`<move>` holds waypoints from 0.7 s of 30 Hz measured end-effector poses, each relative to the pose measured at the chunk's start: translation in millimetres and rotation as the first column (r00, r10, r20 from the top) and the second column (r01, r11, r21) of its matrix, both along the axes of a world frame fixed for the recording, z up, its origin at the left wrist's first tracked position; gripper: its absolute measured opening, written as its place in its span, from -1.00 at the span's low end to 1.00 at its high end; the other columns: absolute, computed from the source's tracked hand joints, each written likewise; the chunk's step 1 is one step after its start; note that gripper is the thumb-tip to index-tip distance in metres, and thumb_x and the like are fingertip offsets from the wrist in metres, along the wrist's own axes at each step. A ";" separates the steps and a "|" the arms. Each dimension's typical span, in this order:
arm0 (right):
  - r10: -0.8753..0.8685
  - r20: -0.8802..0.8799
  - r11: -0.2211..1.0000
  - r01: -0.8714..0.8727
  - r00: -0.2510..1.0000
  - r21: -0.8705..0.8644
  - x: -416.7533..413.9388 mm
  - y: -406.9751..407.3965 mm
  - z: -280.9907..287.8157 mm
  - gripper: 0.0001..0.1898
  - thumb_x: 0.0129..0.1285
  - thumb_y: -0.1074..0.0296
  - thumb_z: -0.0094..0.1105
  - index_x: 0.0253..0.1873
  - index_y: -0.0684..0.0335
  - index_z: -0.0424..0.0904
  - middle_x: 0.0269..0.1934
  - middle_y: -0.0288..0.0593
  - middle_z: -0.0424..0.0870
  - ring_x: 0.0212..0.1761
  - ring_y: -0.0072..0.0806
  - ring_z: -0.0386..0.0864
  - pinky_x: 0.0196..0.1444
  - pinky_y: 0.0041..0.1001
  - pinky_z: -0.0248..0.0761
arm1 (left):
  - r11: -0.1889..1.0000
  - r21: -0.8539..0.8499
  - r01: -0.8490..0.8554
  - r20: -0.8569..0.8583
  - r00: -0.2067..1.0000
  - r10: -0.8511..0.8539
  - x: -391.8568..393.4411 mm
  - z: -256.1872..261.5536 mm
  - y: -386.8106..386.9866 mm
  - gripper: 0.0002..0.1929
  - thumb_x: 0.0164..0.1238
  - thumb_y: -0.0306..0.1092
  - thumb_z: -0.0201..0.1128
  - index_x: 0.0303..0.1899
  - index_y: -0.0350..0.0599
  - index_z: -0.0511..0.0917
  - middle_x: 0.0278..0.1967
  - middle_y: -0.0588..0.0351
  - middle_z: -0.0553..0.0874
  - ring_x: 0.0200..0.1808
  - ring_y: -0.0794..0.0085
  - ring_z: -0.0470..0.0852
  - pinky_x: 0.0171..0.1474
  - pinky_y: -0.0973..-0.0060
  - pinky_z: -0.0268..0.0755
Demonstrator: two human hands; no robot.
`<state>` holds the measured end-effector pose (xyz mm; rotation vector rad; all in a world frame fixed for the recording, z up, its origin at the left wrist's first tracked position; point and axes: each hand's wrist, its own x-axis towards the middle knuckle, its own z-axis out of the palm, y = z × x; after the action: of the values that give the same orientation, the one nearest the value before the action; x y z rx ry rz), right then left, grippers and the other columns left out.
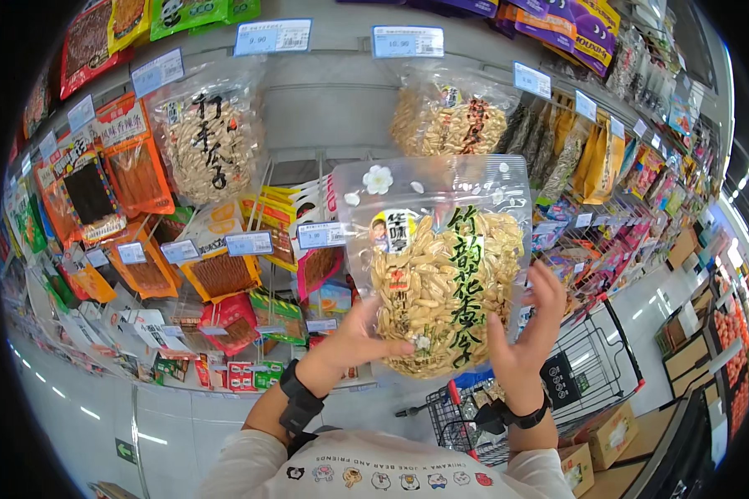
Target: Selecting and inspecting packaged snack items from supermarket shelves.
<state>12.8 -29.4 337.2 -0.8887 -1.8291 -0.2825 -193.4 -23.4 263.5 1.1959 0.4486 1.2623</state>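
A clear plastic bag of pale seeds (pixel 424 268), printed with dark green and black writing, is held up in front of me. My left hand (pixel 365 340) grips its lower left side, the thumb lying across the front. At the lower right side is my right hand (pixel 527 337), its thumb on the bag's edge and its fingers spread, some of them behind or beside the bag. Similar bags hang behind it: one of seeds at the left (pixel 209 137) and another at the right (pixel 455 115). Both wrists wear black straps.
Packets of snacks (pixel 218 268) hang on hooks on the shop rack, with price tags (pixel 273 37) along the rails. Below, to the right, stands a wire shopping cart (pixel 452 424) holding goods, with another cart (pixel 605 349) beside it. Cardboard boxes (pixel 608 433) are at the lower right.
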 end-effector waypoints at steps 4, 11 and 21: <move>0.177 -0.402 0.882 -0.326 0.898 -0.340 7.1 11.0 -15.6 -0.34 -0.09 0.43 0.26 0.16 0.40 0.16 -0.06 0.00 0.45 -0.10 -0.36 0.47 -0.04 -0.46 0.29 | 1.000 0.016 0.008 0.023 1.000 -0.008 -10.9 9.1 3.7 -0.28 -0.10 -0.56 0.36 0.16 -0.29 0.17 0.07 0.12 0.40 0.09 0.51 0.36 0.14 0.51 0.20; 0.305 -0.675 0.541 -0.705 0.672 -0.458 9.3 29.9 -38.6 -0.70 0.23 0.31 0.03 -0.06 0.43 0.39 -0.29 -0.27 0.54 -0.33 -0.71 0.40 -0.31 -0.68 0.27 | 0.994 0.108 0.000 -0.033 0.999 0.004 -15.2 14.0 5.2 -0.31 -0.08 -0.60 0.34 0.15 -0.30 0.19 0.06 0.15 0.40 0.08 0.54 0.34 0.12 0.53 0.21; 0.374 -0.649 0.547 -0.723 0.663 -0.423 -23.1 42.2 -43.4 -0.66 0.22 0.27 0.05 -0.05 0.45 0.40 -0.28 -0.25 0.56 -0.32 -0.70 0.43 -0.29 -0.68 0.28 | 0.993 0.102 -0.051 0.008 0.999 0.050 -44.4 15.8 -1.8 -0.27 -0.04 -0.53 0.34 0.19 -0.30 0.12 0.10 0.13 0.36 0.10 0.53 0.32 0.14 0.53 0.20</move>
<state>-10.3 12.9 293.8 -0.6515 -1.6040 1.0165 -237.8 -25.2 279.3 1.2737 0.4160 1.3455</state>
